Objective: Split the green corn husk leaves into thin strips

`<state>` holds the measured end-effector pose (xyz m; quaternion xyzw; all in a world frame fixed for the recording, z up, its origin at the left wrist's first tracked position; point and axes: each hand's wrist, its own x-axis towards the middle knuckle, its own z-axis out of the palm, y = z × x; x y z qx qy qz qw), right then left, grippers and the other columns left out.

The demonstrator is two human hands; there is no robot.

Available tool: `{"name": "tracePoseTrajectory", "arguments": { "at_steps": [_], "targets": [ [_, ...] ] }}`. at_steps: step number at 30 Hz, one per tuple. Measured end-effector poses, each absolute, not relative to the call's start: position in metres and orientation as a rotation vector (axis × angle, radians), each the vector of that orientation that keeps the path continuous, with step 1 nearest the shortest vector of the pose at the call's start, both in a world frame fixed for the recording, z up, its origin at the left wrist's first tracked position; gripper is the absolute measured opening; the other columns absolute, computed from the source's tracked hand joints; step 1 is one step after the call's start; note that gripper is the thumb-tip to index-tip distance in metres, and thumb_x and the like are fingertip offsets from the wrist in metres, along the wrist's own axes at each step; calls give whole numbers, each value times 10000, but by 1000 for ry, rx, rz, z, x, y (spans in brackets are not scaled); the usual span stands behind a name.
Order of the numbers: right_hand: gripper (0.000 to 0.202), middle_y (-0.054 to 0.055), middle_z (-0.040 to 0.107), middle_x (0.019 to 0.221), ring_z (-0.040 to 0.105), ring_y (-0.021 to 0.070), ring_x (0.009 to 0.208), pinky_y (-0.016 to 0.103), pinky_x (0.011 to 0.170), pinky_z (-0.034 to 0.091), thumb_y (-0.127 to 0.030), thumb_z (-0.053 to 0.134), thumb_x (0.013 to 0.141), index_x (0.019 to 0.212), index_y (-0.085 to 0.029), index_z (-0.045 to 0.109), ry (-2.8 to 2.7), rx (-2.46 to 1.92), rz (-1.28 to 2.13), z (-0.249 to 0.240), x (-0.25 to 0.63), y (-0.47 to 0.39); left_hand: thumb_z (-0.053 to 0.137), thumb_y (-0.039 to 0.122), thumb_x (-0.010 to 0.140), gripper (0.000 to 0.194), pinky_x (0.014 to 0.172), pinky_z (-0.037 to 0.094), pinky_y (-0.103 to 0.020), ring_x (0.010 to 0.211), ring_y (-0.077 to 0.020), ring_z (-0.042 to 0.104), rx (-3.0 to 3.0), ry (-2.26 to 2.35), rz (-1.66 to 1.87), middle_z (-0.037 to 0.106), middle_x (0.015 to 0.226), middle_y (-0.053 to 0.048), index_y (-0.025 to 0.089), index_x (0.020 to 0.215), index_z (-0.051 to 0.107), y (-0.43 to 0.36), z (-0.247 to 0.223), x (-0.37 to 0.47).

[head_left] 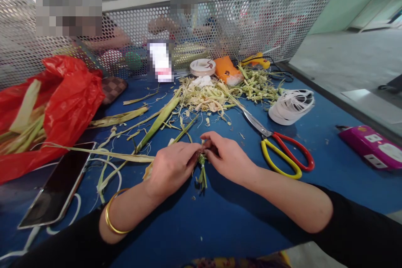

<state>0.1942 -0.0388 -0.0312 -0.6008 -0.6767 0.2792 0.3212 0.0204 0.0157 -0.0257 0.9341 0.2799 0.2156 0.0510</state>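
My left hand and my right hand meet at the middle of the blue table, fingertips pinched together. Between them is a small tied bundle of green husk strips, its cut ends fanning down toward me. Both hands are closed on its upper part, which the fingers mostly hide. A long dried husk strip runs leftward from beside my left hand. Scissors with one red and one yellow handle lie to the right of my right hand, blades pointing away.
A pile of husk scraps lies ahead, with a ribbon spool and orange packet behind. On the right are a coil of white strip and a purple power block. A red bag and phone occupy the left.
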Motion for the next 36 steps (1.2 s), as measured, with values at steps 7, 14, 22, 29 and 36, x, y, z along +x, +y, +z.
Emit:
{"name": "tracePoseTrajectory", "arguments": {
  "at_steps": [7,14,22,29,36],
  "targets": [
    [308,40,706,921,643,182,782,291,699,447,-104,494,843,1140,-185,499,-1807,-1540,737,-30,194,-40,430,222,926,247,658,420,-250,741,-153,639,2976,885,580,717,785,-36,202,855,666,18,-27,20],
    [264,29,682,923,621,143,743,269,706,467,-72,495,831,1019,-206,624,-1703,-1477,821,-35,196,-36,471,209,909,177,694,413,-249,761,-146,624,2875,825,708,719,854,-26,205,871,644,19,-28,19],
    [156,-7,526,784,557,108,681,235,637,458,-75,545,805,765,-199,632,-1596,-1477,836,-33,196,-36,488,208,903,160,718,433,-240,769,-142,637,2776,779,803,724,858,-28,205,864,643,18,-26,20],
    [156,-18,510,763,531,98,646,237,642,436,-93,509,836,711,-186,521,-1624,-1501,887,-23,201,-35,495,222,898,177,703,444,-246,759,-143,640,2698,834,767,724,831,-29,207,851,665,18,-24,19],
    [203,7,566,792,525,129,711,245,644,362,2,485,753,727,-182,568,-1986,-1650,775,-13,216,-35,486,230,902,176,714,431,-260,759,-146,634,2678,874,690,712,816,-20,206,845,651,18,-24,18]
  ]
}}
